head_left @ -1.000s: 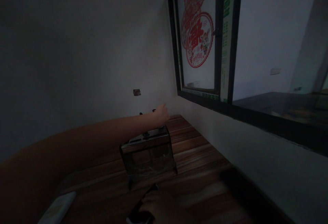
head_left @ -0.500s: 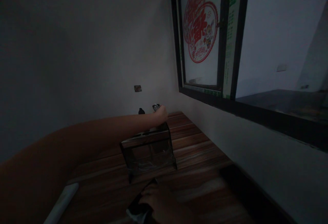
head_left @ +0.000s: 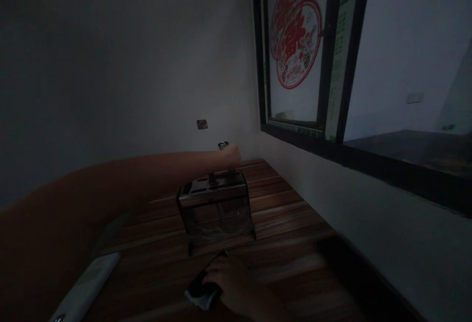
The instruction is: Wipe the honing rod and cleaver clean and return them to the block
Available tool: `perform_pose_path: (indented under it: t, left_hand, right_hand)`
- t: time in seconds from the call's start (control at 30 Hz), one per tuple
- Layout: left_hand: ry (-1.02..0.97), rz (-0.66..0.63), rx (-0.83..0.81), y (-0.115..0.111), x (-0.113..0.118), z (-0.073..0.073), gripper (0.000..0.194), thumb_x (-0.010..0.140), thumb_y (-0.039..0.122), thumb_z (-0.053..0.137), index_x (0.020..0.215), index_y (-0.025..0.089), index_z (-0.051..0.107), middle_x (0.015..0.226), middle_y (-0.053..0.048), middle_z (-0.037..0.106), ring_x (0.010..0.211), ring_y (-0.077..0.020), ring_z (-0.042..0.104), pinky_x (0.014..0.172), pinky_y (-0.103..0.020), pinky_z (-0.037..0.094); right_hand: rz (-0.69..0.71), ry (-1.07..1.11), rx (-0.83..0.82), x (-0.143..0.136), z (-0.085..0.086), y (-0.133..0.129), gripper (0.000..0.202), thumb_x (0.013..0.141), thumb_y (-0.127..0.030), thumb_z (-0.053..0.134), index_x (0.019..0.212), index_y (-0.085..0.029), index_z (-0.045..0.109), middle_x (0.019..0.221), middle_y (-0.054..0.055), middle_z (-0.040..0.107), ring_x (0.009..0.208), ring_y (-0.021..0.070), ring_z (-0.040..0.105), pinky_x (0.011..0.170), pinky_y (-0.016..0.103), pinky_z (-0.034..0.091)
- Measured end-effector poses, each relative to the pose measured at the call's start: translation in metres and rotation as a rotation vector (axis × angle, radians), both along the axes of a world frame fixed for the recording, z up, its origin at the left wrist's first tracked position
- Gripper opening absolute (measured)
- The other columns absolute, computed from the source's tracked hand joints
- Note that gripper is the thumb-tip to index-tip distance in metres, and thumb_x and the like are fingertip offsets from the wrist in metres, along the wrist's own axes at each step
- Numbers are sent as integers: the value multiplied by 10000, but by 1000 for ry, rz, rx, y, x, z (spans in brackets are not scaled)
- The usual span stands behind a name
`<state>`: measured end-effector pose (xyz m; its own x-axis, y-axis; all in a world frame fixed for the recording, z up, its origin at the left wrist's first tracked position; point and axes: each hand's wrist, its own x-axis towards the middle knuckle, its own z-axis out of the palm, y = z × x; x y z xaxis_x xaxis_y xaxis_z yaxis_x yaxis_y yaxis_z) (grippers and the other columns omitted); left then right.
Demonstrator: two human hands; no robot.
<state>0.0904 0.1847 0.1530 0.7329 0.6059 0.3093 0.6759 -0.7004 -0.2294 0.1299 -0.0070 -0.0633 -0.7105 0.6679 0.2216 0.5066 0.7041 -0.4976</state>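
Observation:
My left hand (head_left: 230,153) reaches far forward, its fingers closed around a small shiny metallic-topped object (head_left: 222,145); most of this object is hidden by the hand. Just below and in front of it stands a see-through box with a dark frame (head_left: 216,216). A small dark knob (head_left: 213,178) shows on the box's top. Nearer to me, my right hand (head_left: 230,278) rests with curled fingers on a dark, flat item with a pale crumpled edge (head_left: 202,287), perhaps a cloth or packet; the dim light hides its kind.
The wood-grain tabletop (head_left: 283,214) meets the wall at the back and right. A long pale object (head_left: 86,282) lies at left below my forearm. A dark strip (head_left: 354,268) runs along the right side. A dark-framed window (head_left: 342,152) with red decorations overhangs there.
The left hand has risen slightly off the box top with the shiny object, uncovering more of the lid and knob. The right hand stays on the dark item. The view has shifted slightly.

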Motion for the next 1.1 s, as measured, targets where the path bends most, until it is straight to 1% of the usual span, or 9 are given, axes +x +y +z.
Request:
perform_pose_path:
  t: [0.17,0.4,0.53,0.67,0.8,0.9,0.97,1.03,1.1]
  left_hand:
    - [181,108,2,-1,-1,35,65,732,180,627,688,146,660,748,-134,657,878,-283,567,768,-409,372]
    - [354,232,67,-10,-6,94,109,647,99,639,545,137,627,720,-122,638,947,-314,509,839,-443,267]
    - [433,329,149,-20,-15,131,28,651,130,629,638,116,650,725,-70,618,988,-311,485,876,-472,246]
    - [539,496,253,-41,-28,163,176,699,173,585,813,65,664,865,-84,613,1034,-325,481,893,-480,262]
    - [459,548,327,-56,-55,185,314,647,322,649,903,142,665,946,-90,620,1027,-327,493,873,-441,310]
    - [252,545,269,-59,-86,190,397,622,476,630,842,148,671,793,-79,640,895,-292,559,791,-406,368]
    - [98,555,102,-61,-108,183,372,643,499,583,700,139,663,592,-58,611,693,-227,592,684,-346,401]
    - [-142,508,-24,-67,-127,163,341,640,485,575,616,149,628,462,-31,543,537,-176,557,561,-278,387]
    - [-433,444,-92,-80,-141,132,346,647,496,557,580,158,580,417,-4,484,427,-130,475,462,-243,334]
  right_hand:
    - [2,16,7,0,0,1,361,721,-114,516,1046,-244,606,1137,-10,598,1058,147,485,909,273,321]
    - [-2,30,-4,1,5,-1,380,716,-90,479,1041,-232,613,1122,2,607,1054,148,494,894,270,337]
    - [-11,24,-8,1,5,-2,413,695,-61,472,1046,-225,614,1124,6,604,1060,143,493,899,256,338]
    - [-9,56,-11,1,4,-1,447,670,-39,468,1044,-232,619,1127,6,605,1058,148,502,909,261,337]
    - [0,73,-16,1,4,0,421,668,-72,506,1031,-247,629,1094,8,624,1036,166,517,901,278,345]
    - [-8,101,-12,0,4,0,376,684,-110,529,1013,-255,638,1093,8,626,1030,175,521,897,290,350]
    - [-16,116,-9,0,4,0,369,697,-108,524,1014,-258,638,1080,4,633,1018,169,529,896,286,354]
    - [-25,127,-10,-1,4,0,376,700,-101,523,1020,-264,635,1066,-2,641,1005,163,538,893,281,360]
    - [-29,142,-24,1,4,0,389,696,-92,524,1028,-265,633,1065,-1,643,1002,161,546,890,276,367]
